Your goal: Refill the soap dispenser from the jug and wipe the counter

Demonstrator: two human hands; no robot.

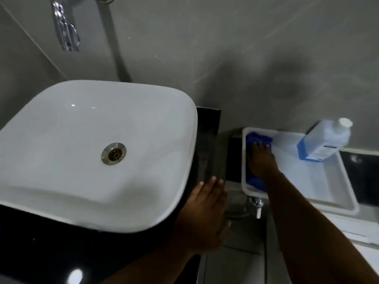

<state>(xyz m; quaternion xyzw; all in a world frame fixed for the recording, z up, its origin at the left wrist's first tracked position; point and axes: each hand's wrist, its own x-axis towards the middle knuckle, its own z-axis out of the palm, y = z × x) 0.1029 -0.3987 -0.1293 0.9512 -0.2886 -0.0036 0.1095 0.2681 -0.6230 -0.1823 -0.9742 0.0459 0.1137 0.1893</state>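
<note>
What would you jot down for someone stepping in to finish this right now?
Right hand: flat on the blue cloth inside the white tray, grip unclear.
Left hand: open, empty, at the black counter edge beside the sink.
Jug: capped, leaning at the tray's far corner.
Soap dispenser: not in view, so refill status unknown.
Left: take the cloth out, wipe the counter.

Blue cloth lies crumpled under the right hand, in the white tray's left end; blue-liquid jug, white-capped, leans tilted beyond that hand's right; black counter lies under the left hand.
</note>
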